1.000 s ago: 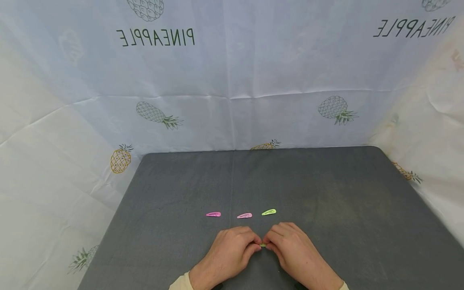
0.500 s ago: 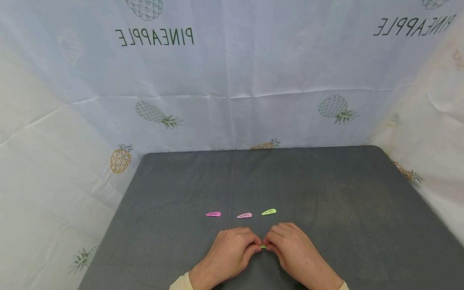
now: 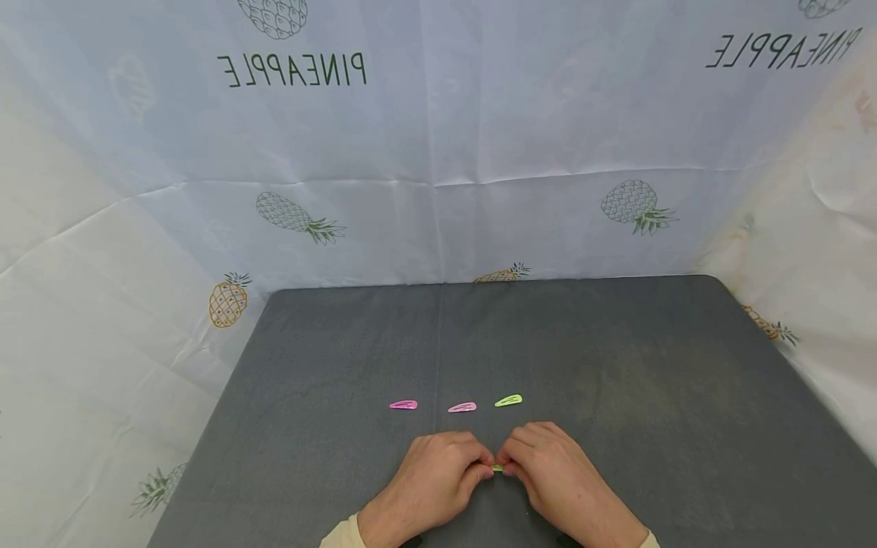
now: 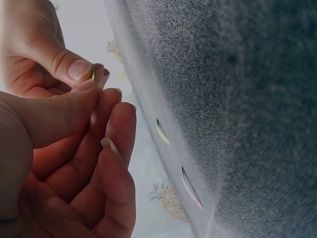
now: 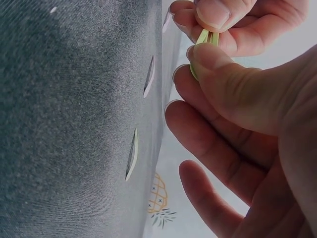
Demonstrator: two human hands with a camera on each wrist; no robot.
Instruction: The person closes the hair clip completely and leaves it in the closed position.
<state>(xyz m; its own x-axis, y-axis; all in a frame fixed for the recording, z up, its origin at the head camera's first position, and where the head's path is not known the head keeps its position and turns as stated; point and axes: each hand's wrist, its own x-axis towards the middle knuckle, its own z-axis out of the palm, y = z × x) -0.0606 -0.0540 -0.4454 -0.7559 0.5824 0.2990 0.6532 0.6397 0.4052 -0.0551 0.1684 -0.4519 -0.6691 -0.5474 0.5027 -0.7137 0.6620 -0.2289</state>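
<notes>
Between both hands, near the front of the table, is a small yellow-green snap hair clip [image 5: 210,37]. My left hand [image 3: 441,470] pinches one end with thumb and forefinger, while my right hand [image 3: 548,473] pinches the other end the same way. Most of the clip is covered by the fingertips; a short stretch shows between them, with a gap between its prongs in the right wrist view. Just beyond the hands lie three more clips in a loose row: a bright pink clip [image 3: 403,405], a light pink clip [image 3: 462,407] and another yellow-green clip [image 3: 508,400].
The dark grey cloth-covered table [image 3: 617,365] stretches away beyond the hands to rounded far corners. A pale curtain [image 3: 521,122] printed with pineapples hangs behind it and along both sides.
Both hands keep their pinch on the yellow-green hair clip, which sits slightly lower in the head view. The three clips on the table have not moved.
</notes>
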